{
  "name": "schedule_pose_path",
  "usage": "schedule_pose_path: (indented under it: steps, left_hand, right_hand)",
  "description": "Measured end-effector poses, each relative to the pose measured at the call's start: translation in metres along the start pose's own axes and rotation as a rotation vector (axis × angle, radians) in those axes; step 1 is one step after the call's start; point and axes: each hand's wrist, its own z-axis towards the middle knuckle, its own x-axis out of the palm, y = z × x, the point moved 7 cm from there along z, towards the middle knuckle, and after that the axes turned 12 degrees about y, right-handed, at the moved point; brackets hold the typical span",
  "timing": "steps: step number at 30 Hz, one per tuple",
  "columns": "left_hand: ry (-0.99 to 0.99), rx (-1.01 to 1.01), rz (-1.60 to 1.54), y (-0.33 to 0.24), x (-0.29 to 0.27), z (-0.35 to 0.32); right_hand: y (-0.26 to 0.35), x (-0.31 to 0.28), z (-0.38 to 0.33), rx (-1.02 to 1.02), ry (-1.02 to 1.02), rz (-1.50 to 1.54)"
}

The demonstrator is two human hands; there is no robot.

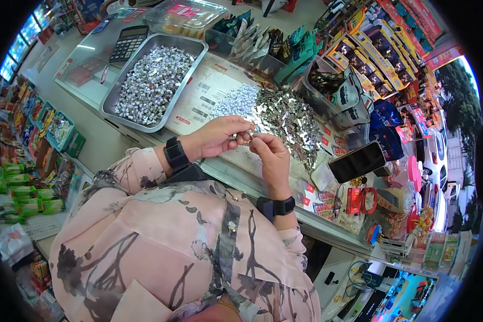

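From my end, the left grip (222,138) and right grip (270,152) pinch one small piece (250,135) above the table (236,175), presumably by the fingertips because it is tiny; they cover most of it, so its shape escapes me. Silver strips (291,121) at two o'clock and white bits (233,102) near twelve seem heaped for easy reach. The tray (108,110), at ten, probably contains its load; I can't make out the lower layers.

My blouse (150,236) is pale pink, patterned with dark grey branches and blossoms; my wristbands (175,154) are black. The foil strips (285,114) are silver and brown, the small pieces (235,102) bluish-white, the metal tray (131,124) silver-grey, the smartphone (358,162) black.
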Motion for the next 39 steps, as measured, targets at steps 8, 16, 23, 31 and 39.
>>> schedule_pose_path:
  steps: [8, 16, 23, 31, 39]
  left_hand:
    - [-0.059, 0.075, 0.208, 0.001, 0.000, -0.004]
    - [-0.069, 0.153, 0.628, 0.003, -0.001, -0.006]
    - [-0.080, 0.124, 0.778, 0.004, 0.003, -0.008]
    - [-0.106, 0.202, 0.944, 0.003, -0.002, -0.005]
    - [-0.119, 0.216, 0.940, 0.007, -0.001, -0.003]
  right_hand:
    - [-0.005, 0.000, -0.004, -0.024, -0.049, -0.197]
    - [-0.009, 0.007, -0.004, 0.058, -0.004, -0.141]
    - [-0.012, 0.011, -0.005, 0.101, 0.073, -0.193]
    - [-0.016, 0.008, -0.005, 0.120, -0.011, -0.374]
    - [-0.023, 0.002, -0.002, 0.152, 0.006, -0.409]
